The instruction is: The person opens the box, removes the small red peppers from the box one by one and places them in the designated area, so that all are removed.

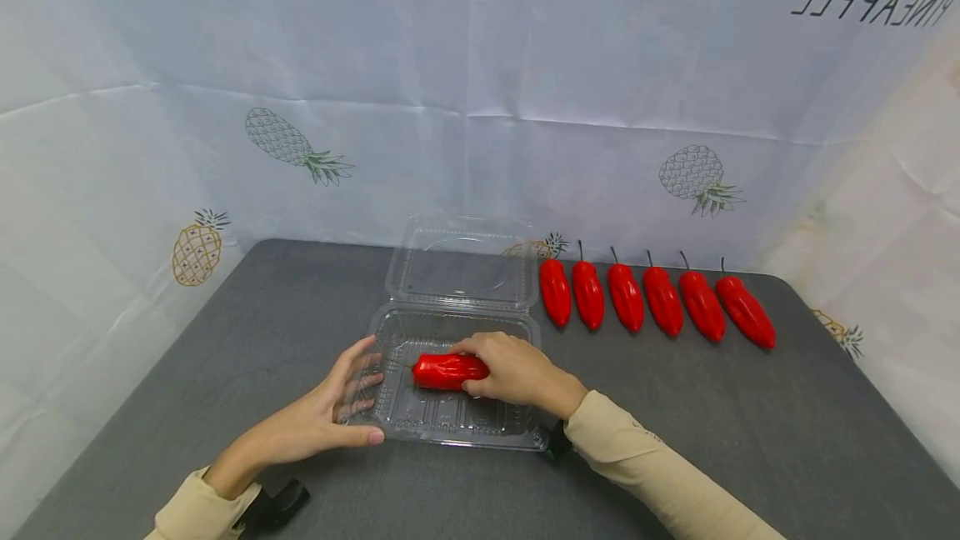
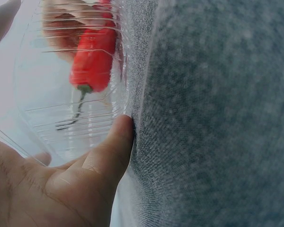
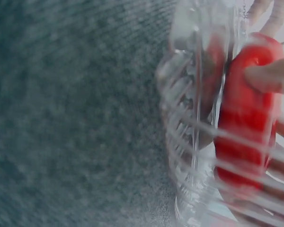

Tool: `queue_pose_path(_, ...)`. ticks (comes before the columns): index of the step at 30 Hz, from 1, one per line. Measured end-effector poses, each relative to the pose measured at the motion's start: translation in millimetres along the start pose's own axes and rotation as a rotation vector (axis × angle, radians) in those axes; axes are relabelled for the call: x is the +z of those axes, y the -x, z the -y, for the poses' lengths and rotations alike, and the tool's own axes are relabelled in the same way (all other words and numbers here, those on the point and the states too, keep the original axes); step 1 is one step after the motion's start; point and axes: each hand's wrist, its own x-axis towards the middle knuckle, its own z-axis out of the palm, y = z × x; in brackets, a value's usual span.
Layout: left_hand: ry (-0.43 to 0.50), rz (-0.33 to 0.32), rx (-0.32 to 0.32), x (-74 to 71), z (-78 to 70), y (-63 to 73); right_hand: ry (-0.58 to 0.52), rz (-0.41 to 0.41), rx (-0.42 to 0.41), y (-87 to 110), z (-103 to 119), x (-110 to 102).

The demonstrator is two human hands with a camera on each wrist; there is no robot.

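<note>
A clear plastic clamshell box [image 1: 480,442] sits on the table with its lid [image 1: 465,265] folded back behind it. Inside its base, my right hand [image 1: 517,369] grips a red chili pepper [image 1: 438,372] from the right, stem pointing left. The right wrist view shows the thumb [image 3: 267,78] pressing on the pepper [image 3: 244,113], partly behind the blurred plastic wall. My left hand [image 1: 322,417] rests at the box's left end, fingers spread along the side and thumb by the front corner. In the left wrist view, the pepper's thin dark stem [image 2: 78,113] shows through the plastic.
Several red chili peppers [image 1: 626,297] lie in a row to the right of the lid, stems towards the back. The dark grey table [image 1: 675,432] meets a white pineapple-print cloth [image 1: 480,165] at the back and sides.
</note>
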Motion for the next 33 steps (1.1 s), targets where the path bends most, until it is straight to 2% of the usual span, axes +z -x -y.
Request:
queue_pose_path(10,-0.007,0.005,0.013,0.6,1.3,-0.4,-0.096,-0.015,0.002,-0.5,-3.1,-1.4)
queue_pose_path(17,-0.006,0.006,0.006,0.0,0.8,0.1,-0.142,-0.063,-0.026,-0.1,-3.7,-4.1)
queue_pose_path(33,-0.004,0.015,0.031,0.5,1.7,0.1,-0.366,-0.18,-0.028,9.5,-3.3,-17.3)
